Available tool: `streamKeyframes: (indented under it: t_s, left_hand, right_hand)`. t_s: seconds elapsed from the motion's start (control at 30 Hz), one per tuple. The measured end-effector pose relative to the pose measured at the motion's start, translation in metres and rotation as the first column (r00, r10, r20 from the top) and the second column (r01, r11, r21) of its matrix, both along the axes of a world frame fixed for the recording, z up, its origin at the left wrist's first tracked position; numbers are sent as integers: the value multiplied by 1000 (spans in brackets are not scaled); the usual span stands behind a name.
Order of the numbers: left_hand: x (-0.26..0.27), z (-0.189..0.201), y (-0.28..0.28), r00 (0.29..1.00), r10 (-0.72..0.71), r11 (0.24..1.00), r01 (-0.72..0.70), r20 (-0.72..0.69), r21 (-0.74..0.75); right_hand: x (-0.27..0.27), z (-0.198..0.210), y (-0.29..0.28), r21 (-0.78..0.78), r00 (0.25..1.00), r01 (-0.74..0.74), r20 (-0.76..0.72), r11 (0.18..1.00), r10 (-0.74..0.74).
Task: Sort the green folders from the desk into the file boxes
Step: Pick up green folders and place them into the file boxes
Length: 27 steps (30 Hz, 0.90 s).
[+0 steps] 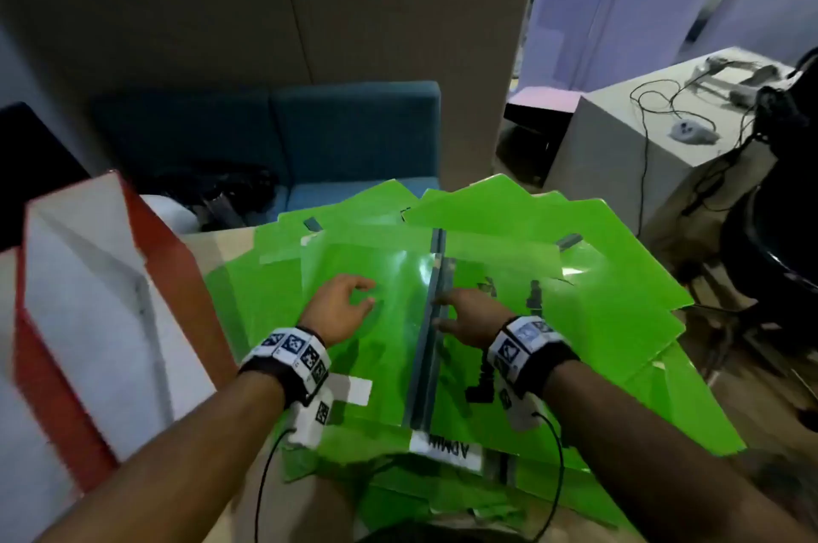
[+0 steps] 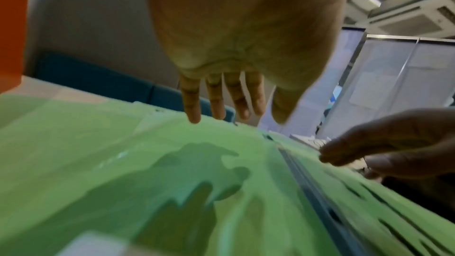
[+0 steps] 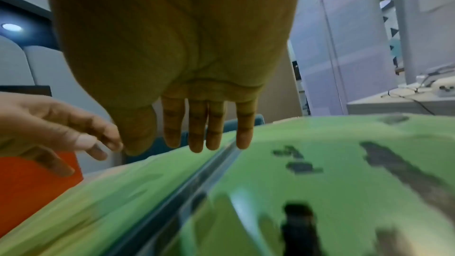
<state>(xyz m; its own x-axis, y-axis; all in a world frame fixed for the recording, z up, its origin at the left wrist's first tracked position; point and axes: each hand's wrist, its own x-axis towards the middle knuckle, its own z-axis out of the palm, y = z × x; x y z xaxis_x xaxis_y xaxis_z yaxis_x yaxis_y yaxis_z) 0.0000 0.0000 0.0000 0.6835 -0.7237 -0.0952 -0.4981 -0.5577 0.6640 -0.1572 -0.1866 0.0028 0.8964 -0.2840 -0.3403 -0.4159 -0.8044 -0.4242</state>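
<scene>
A fanned pile of green folders (image 1: 597, 290) covers the desk. The top folder (image 1: 380, 348) has a clear cover, a grey spine bar (image 1: 428, 343) and a white label (image 1: 447, 449) at its near edge. My left hand (image 1: 363, 294) hovers over its left half with relaxed fingers (image 2: 194, 116) and holds nothing. My right hand (image 1: 442, 312) is at the spine bar (image 3: 197, 180), its fingers (image 3: 197, 143) straight just above it. A red and white file box (image 1: 110, 321) stands at the left, its open side towards me.
A blue sofa (image 1: 345, 135) with black cables on it sits behind the desk. At the right stand a white cabinet (image 1: 619, 153) with cords on top and a black chair (image 1: 779, 232). Folder edges overhang the desk's near side.
</scene>
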Motion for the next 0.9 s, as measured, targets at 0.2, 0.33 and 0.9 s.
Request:
streamKeyframes:
  t_s: [0.2,0.33,0.9]
  left_hand:
    - [-54,-58,25,856,-510,734,486,-88,474]
    - [-81,-75,29,787,-608,612,548,-104,570]
    - [-76,-86,25,996,17,964,7,-87,265]
  right_hand:
    - [-21,-58,20,-64,991,-87,-107,994,80]
    - [-32,-77,21,-104,995,-78,-77,991,70]
    - [-80,-77,55,-119,995,-24,-96,993,13]
